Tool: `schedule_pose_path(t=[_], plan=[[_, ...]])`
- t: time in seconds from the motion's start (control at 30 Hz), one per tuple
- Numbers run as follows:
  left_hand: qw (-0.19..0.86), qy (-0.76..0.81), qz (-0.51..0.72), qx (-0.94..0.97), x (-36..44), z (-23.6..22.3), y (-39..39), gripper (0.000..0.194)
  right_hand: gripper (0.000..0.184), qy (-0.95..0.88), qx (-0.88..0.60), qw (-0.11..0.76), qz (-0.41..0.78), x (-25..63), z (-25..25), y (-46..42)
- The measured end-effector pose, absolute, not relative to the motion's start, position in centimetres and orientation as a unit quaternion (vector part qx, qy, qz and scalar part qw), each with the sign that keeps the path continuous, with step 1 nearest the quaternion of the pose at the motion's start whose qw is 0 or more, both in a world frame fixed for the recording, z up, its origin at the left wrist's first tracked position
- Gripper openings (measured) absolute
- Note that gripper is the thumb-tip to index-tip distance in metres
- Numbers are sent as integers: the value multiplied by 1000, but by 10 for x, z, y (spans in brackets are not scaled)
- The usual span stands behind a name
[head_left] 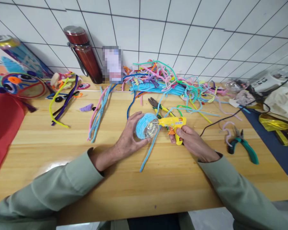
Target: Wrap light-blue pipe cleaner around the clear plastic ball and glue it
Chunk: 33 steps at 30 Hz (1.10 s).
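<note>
My left hand [129, 137] is wrapped round a clear ball [150, 130] whose left side is covered in wound light-blue pipe cleaner [142, 125]. In my right hand [188, 139] is a yellow hot glue gun [171, 121], its nozzle touching or very close to the bare clear part of the ball. A light-blue pipe cleaner strand [148, 155] hangs down beside the ball onto the table. Just behind the glue gun lie pliers with yellow-green handles [156, 103], partly hidden by it.
A heap of coloured pipe cleaners [158, 84] lies along the wall, near a red thermos [86, 57]. Green-handled pliers [244, 145] rest at right, by a black cord [227, 119]. A decorated blue craft figure [24, 84] and a can [21, 56] stand at left.
</note>
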<state>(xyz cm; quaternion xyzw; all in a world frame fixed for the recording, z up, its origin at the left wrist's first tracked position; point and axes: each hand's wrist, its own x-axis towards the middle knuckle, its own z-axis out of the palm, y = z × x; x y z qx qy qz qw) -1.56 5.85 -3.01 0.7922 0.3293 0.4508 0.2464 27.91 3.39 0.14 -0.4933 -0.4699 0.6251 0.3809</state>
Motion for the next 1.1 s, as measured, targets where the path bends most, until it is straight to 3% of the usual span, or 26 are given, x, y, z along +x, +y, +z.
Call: schedule_pose_path(t=[0.17,0.43,0.67,0.8,1.1], plan=[[242,319,451,798,-16,-34,60,93,63,-467,-507,360,629,280,-4,37],[234,349,435,796,-15,-24,55,88,59,-473,-515,383,604,275,4,31],[255,368,468,763,-13,-42,66,88,57,-503,-503,363,602,272,14,35],[202,357,468,783,-14,-39,64,85,62,-506,-484,369,611,273,11,33],[230,323,432,810,-16,-29,59,91,49,-530,-509,377,563,279,3,39]])
